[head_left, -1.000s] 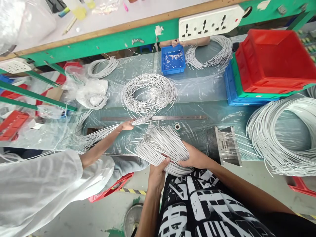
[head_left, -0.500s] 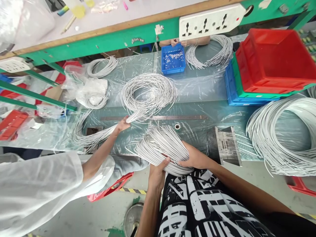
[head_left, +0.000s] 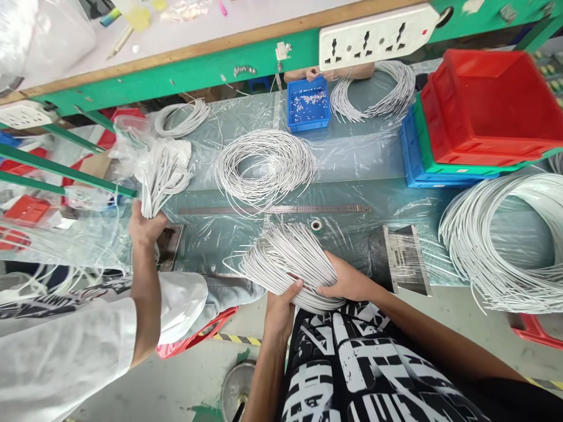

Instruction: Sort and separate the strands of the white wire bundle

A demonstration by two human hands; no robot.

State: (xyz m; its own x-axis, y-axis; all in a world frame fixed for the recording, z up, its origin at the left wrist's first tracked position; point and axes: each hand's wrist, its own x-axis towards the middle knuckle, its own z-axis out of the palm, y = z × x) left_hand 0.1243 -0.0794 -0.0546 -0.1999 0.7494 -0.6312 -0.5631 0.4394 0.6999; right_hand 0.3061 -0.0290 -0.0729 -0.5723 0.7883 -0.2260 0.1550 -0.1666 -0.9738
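Observation:
A thick bundle of white cables (head_left: 294, 258) lies across the table's front edge, close to my body. My left hand (head_left: 281, 305) is closed on its lower side, thumb on top. From the right, my right hand (head_left: 347, 278) grips the same bundle, with its fingers partly hidden behind the strands. Beyond the bundle a steel ruler (head_left: 316, 208) lies flat, and a small white ring-shaped roll (head_left: 316, 225) sits just in front of it. Behind the ruler rests a loose coil of white cable (head_left: 266, 170).
To the left a co-worker's hand (head_left: 147, 225) holds a bunch of white cables. At right stand stacked bins (head_left: 492, 117) and a big cable coil (head_left: 457, 234), with a metal fixture (head_left: 407, 258) nearer. A blue tray (head_left: 308, 126) with small pieces sits at the back, near another person's hands.
The co-worker's hand has swung left, carrying its cable bunch away from the middle coil and raising it. My own hands and their bundle have stayed in place.

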